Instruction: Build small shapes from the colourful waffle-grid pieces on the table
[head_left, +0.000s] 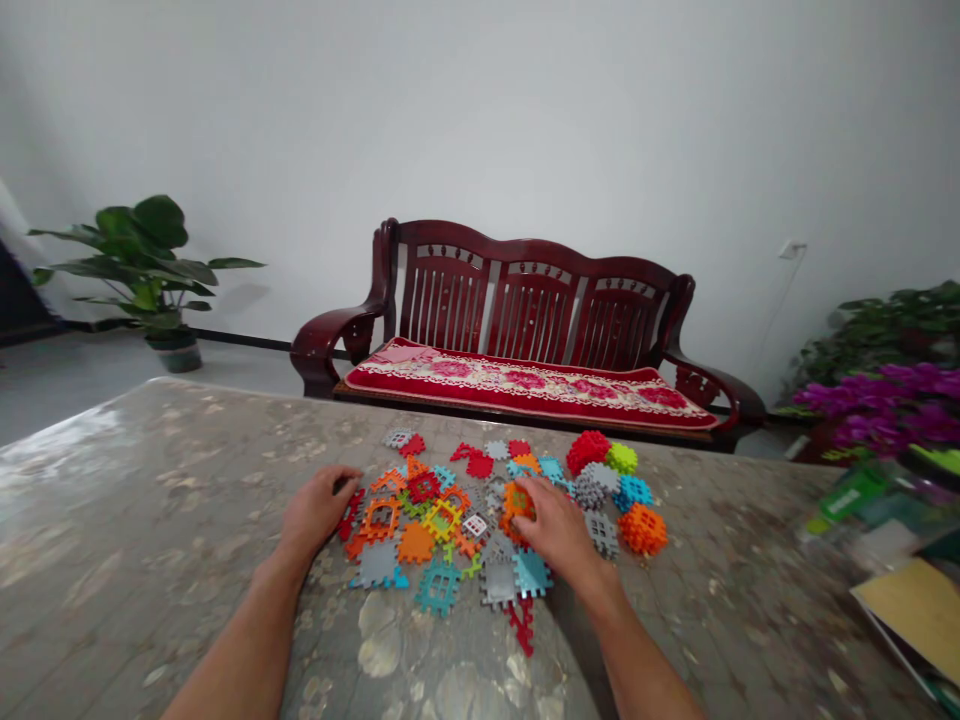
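A spread of flat, notched plastic building pieces (415,543) in several colours covers the middle of the table. My right hand (559,525) reaches over its right side. Its thumb and fingers are closed on an orange building piece (514,502). At the left edge of the spread rests my left hand (319,510), loosely bent, with a gap between thumb and fingers. Right beside it is a red piece (350,515), and I see nothing in that hand. A teal window piece (438,587) and a red triangular frame (520,627) lie nearer to me.
To the right of my right hand sit assembled blocks: red (587,452), lime (622,458), blue (634,492) and orange (643,529). The patterned table (187,480) faces a wooden bench (525,300). Purple flowers (892,405) and a box (915,610) are at the right.
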